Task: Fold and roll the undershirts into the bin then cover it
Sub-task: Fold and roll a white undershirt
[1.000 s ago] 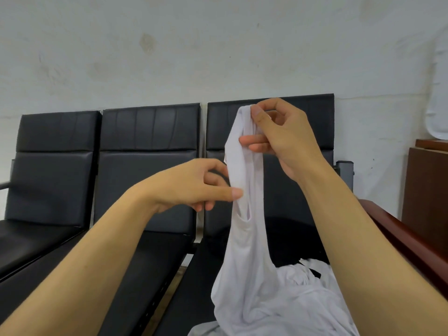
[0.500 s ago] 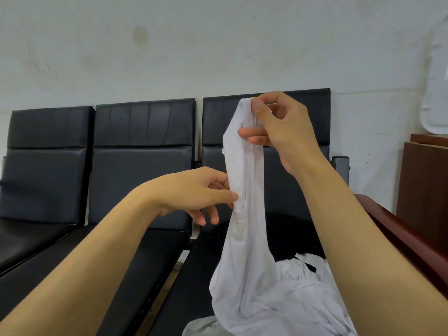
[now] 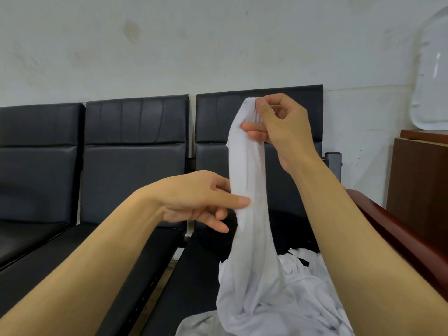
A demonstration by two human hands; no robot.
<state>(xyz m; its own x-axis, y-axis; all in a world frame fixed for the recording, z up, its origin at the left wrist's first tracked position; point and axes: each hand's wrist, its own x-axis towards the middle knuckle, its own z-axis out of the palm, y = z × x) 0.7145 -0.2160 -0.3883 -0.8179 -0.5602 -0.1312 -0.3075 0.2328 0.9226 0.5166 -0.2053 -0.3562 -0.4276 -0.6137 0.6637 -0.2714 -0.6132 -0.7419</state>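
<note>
A white undershirt [image 3: 252, 238] hangs in a long bunched strip in front of the right-hand seat. My right hand [image 3: 278, 127] pinches its top end between thumb and fingers, held high. Lower down, my left hand [image 3: 203, 202] pinches the strip's left edge with thumb and forefinger, the other fingers loose. The shirt's lower part merges into a heap of white cloth [image 3: 298, 299] lying on the seat. No bin is in view.
A row of black padded seats [image 3: 135, 151] runs along a white wall. A dark red wooden armrest [image 3: 397, 234] lies at the right, with a brown cabinet [image 3: 421, 185] behind it. A clear plastic lid [image 3: 431, 76] leans on the cabinet top.
The view has shifted slightly. My left hand's thumb has slid a little further onto the strip and its lower fingers have spread. My right hand keeps its hold on the top.
</note>
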